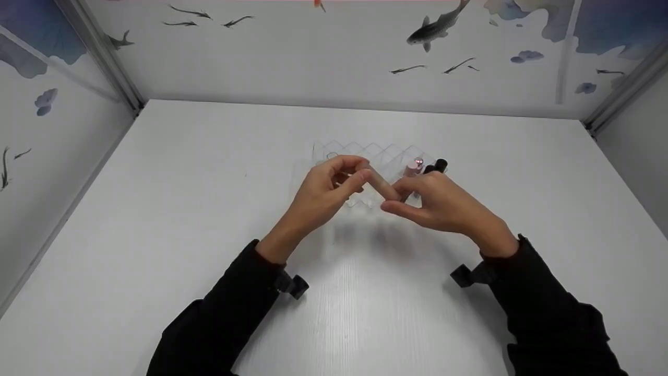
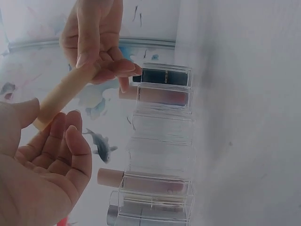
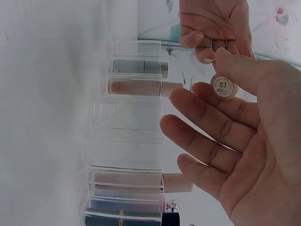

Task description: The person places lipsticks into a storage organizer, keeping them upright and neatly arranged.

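Note:
Between both hands is a slim beige cosmetic tube (image 1: 382,185), tilted above the table in the head view. My left hand (image 1: 326,190) pinches its upper left end with thumb and fingers. At the lower right end, my right hand (image 1: 443,201) holds it between thumb and index finger. The right wrist view shows a round label (image 3: 223,87) reading 03 on the tube's end. Behind the hands stands a clear organizer (image 2: 162,150) with narrow slots. Pink-capped tubes (image 3: 178,182) and a black-capped one (image 2: 164,76) lie in some slots; two middle slots hold nothing.
White tabletop (image 1: 209,172) surrounds the organizer. A printed wall panel (image 1: 323,68) with fish rises along the back edge, and another panel (image 1: 62,125) borders the left side. Small black wrist cameras (image 1: 292,286) stick out from both dark sleeves.

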`<state>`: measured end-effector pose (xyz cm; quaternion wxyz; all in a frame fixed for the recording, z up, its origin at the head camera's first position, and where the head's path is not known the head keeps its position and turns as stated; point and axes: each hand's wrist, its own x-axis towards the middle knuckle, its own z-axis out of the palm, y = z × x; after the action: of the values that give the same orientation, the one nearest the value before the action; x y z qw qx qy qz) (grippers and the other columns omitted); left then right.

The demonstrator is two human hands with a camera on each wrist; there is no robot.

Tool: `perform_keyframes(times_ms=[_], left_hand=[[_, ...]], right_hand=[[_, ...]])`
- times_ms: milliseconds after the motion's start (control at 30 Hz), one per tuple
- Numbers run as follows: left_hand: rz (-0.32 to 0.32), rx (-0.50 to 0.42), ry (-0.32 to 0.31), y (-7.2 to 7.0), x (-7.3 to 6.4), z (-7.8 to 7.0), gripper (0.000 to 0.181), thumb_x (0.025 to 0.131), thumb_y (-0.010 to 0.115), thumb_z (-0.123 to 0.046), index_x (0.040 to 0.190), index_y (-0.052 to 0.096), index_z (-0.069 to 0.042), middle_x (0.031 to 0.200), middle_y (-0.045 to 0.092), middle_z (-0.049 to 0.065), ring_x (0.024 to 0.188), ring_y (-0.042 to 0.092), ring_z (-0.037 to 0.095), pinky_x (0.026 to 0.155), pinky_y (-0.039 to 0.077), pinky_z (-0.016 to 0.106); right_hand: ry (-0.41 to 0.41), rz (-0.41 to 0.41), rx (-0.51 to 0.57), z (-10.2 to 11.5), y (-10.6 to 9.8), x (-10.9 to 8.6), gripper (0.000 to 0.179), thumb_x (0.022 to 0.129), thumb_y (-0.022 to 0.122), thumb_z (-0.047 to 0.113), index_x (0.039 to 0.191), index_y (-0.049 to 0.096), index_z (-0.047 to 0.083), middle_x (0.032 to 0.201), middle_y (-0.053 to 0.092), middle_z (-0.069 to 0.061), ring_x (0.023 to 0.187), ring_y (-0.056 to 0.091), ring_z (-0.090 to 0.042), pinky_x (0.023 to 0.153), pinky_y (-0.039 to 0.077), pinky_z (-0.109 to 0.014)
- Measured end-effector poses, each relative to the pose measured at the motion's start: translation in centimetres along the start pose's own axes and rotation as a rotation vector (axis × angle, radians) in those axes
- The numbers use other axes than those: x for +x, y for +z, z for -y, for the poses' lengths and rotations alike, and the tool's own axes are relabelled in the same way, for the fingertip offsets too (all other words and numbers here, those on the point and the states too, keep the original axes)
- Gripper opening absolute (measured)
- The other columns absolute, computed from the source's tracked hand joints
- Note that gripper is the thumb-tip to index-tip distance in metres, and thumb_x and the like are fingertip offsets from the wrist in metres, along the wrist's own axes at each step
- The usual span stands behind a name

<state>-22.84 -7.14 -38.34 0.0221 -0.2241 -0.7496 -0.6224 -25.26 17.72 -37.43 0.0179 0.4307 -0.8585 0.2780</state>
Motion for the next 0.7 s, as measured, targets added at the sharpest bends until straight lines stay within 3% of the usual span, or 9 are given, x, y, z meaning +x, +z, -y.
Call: perform_keyframes(times_ms=[133,333,533,700], left_hand=[[-0.011,0.021,0.012,-0.14,0.07,-0.14,0.032,0.103,0.063,-0.028,0.124,0.066,-0.003,0.105,0.068,0.004,0.089,0.065,0.021,0.071,0.051,0.029],[-0.017,0.024,0.018,-0.18,0.07,-0.21,0.031,0.103,0.063,-0.026,0.124,0.066,-0.003,0.105,0.068,0.004,0.088,0.065,0.019,0.074,0.053,0.032],[0.003,0.020,0.024,0.06,0.10,-0.28,0.030,0.103,0.064,-0.024,0.124,0.067,-0.002,0.106,0.069,0.005,0.091,0.067,0.026,0.081,0.056,0.042],[0.000,0.043,0.027,0.05,0.01,-0.38,0.030,0.103,0.064,-0.024,0.123,0.067,-0.002,0.105,0.069,0.004,0.088,0.067,0.018,0.078,0.056,0.035]], right_hand=[[0.021,0.022,0.038,-0.01,-0.29,-0.08,0.021,0.099,0.068,0.037,0.096,0.076,0.018,0.084,0.070,0.016,0.070,0.060,-0.005,0.063,0.050,-0.029],[0.025,0.044,0.061,-0.01,-0.50,-0.15,0.022,0.101,0.066,0.035,0.105,0.074,0.016,0.088,0.072,0.013,0.080,0.065,-0.002,0.072,0.055,-0.031],[0.038,0.093,0.074,0.17,-0.31,-0.17,0.025,0.101,0.064,0.038,0.103,0.076,0.016,0.089,0.072,0.012,0.080,0.064,-0.004,0.072,0.056,-0.036],[0.044,0.125,0.077,0.63,-0.19,-0.01,0.026,0.102,0.063,0.038,0.099,0.075,0.016,0.087,0.071,0.011,0.076,0.062,-0.006,0.068,0.055,-0.039]])
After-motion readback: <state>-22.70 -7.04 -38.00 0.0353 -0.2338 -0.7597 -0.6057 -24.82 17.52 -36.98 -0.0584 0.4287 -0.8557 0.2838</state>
